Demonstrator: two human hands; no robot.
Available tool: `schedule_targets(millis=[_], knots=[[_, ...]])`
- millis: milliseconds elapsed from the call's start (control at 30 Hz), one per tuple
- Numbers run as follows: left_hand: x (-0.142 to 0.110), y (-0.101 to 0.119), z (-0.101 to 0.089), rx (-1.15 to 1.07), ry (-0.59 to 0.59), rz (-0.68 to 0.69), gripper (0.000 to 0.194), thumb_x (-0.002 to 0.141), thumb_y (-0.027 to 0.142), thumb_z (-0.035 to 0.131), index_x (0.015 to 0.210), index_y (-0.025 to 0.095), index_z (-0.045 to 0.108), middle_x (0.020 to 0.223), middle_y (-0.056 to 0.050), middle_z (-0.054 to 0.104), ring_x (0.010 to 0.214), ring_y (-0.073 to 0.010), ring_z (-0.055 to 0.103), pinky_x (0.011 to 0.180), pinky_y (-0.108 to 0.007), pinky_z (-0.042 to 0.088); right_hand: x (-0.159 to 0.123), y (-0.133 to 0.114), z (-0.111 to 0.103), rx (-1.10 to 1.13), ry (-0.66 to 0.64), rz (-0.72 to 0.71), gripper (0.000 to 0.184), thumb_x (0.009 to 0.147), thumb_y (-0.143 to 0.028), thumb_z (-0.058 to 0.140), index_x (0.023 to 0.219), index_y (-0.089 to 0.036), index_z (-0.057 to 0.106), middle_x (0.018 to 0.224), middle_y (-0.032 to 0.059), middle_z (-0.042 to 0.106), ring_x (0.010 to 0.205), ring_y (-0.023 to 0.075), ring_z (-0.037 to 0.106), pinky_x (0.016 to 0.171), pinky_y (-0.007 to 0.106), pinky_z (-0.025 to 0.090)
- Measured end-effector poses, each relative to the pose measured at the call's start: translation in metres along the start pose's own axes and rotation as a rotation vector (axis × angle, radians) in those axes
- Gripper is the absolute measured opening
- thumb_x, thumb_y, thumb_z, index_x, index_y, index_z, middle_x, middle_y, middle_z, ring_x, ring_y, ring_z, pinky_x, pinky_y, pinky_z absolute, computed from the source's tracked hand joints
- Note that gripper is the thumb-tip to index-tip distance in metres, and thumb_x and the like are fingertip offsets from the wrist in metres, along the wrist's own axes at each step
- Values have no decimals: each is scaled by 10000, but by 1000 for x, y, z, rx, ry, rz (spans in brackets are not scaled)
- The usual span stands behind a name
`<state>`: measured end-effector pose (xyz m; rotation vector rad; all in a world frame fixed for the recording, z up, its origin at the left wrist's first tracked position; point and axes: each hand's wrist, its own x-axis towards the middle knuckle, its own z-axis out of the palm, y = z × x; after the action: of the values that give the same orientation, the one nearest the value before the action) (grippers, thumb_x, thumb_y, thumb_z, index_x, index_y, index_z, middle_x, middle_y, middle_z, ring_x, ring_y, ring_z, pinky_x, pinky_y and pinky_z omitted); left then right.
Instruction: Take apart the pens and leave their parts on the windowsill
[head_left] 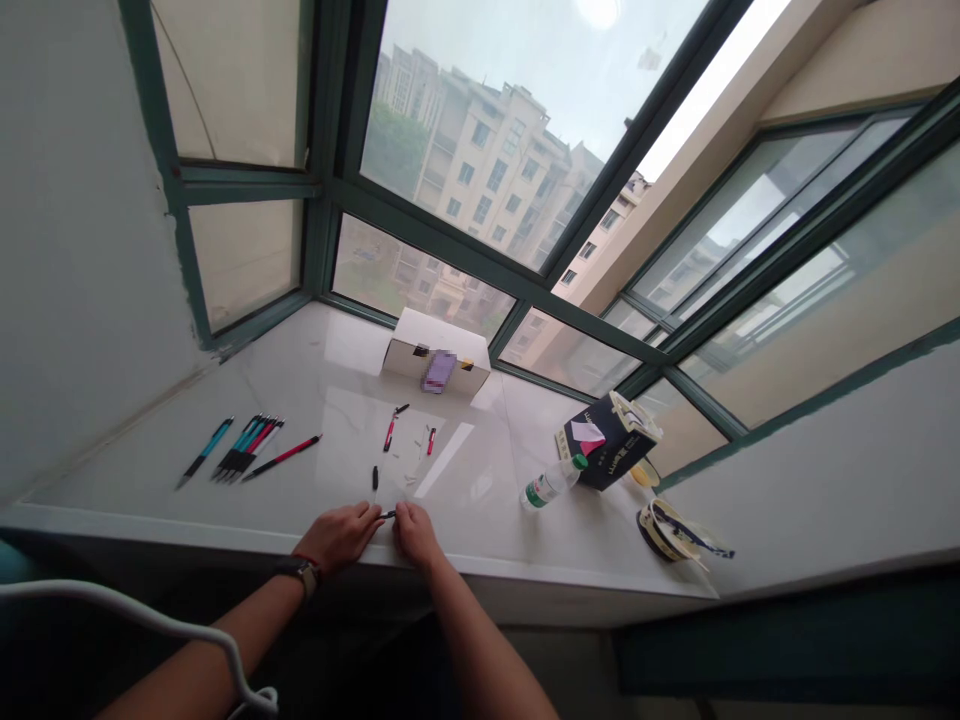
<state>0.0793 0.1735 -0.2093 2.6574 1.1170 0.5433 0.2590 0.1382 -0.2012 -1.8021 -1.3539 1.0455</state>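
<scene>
One white ledge (480,530) is occupied at the back by a white box (409,335). A dark printed carton (611,455) is set to the right, with a green-capped bottle (547,487) placed just beside it. At the near edge, the left hand (337,535) and the right hand (417,535) are held close together. Pens (247,445) are laid out at the left; two red barrels (431,441) and a black piece (375,478) are spread beyond the hands. A small dark pen part (387,515) is pinched between the fingertips of both hands, over the ledge.
</scene>
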Motion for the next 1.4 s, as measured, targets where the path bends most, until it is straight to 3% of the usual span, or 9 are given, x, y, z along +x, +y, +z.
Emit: schedule_targets(millis=[100,300,467,667,833,933,1100,1400], knots=[[-1,-1,1,2,13,9,304,1009,363,345,1164,243,578,960,-45,671,812,-184,635,709,-299,431,1,1,1,-28,30,-13,486,979,-506,353,695,-193,594,552,3,542,527,163,529,559,267,433],[1,0,-4,44,7,42,300,1019,318,324,994,242,614,907,-36,652,825,-188,595,719,-306,419,1,2,2,-27,63,-26,485,973,-504,350,678,-200,587,545,3,532,557,171,542,575,269,434],[3,0,-5,69,14,44,331,1019,310,323,990,231,643,890,-58,661,846,-212,584,735,-333,426,-1,-2,1,17,38,-12,460,968,-501,371,704,-196,592,530,-13,511,521,159,520,554,264,429],[2,0,-3,38,-19,30,347,1015,319,313,1032,225,647,897,-74,677,861,-223,610,760,-347,445,-4,-4,0,51,28,6,395,962,-461,388,716,-209,566,546,-19,514,521,162,507,538,267,423],[0,-3,2,-8,-11,-29,293,973,292,395,1199,203,558,966,-87,682,854,-226,635,771,-355,464,-3,-3,1,32,70,-33,373,944,-453,424,688,-212,547,575,-5,532,609,175,537,592,269,427],[0,-5,3,-8,-19,-5,280,984,242,349,1167,230,561,964,-64,671,839,-206,632,754,-335,458,-2,-1,2,37,89,-31,367,940,-442,427,675,-214,539,576,-2,529,612,176,532,597,271,423],[2,-3,1,43,-7,16,318,1021,310,299,1037,245,610,948,-52,649,823,-189,606,730,-313,438,0,-1,3,72,102,4,361,945,-435,420,693,-208,545,561,-12,512,552,164,503,570,271,416],[3,2,-7,95,18,27,321,993,214,328,978,230,648,901,-76,659,873,-241,586,762,-374,411,-3,-5,2,39,122,1,352,941,-432,435,687,-212,543,569,-8,527,569,168,517,563,266,417]])
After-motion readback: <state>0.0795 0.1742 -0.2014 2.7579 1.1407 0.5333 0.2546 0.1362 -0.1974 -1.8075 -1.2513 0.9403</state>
